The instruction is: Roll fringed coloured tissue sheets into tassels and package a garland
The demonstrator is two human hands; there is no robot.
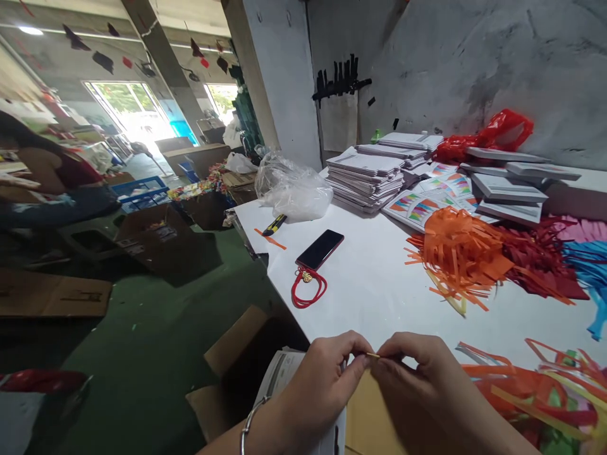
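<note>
My two hands are together just off the near edge of the white tabletop surface (379, 297). Finger and thumb of my left hand (327, 373) and of my right hand (417, 370) pinch a thin, short yellow strip (373, 355) between them. Below it is a flat yellow-tan sheet (367, 411); I cannot tell whether the two are joined. A printed white paper stack (282, 373) lies under my left forearm, beside an open brown cardboard box (237, 354).

At the surface's near right corner sits a loose heap of orange, yellow and green strips (545, 392). Near the left edge lies a black-screened rectangular phone (320, 249) with a looped red cord (308, 294). Toward the right edge, a fringed orange paper bundle (465, 253) touches a dark red one (535, 259).

Farther off, by the far left corner, are a yellow-and-black cutter (274, 225) and a crumpled transparent plastic bag (296, 189). Stacked white booklets (365, 180) and a shiny red plastic bag (505, 133) lie along the far edge.
</note>
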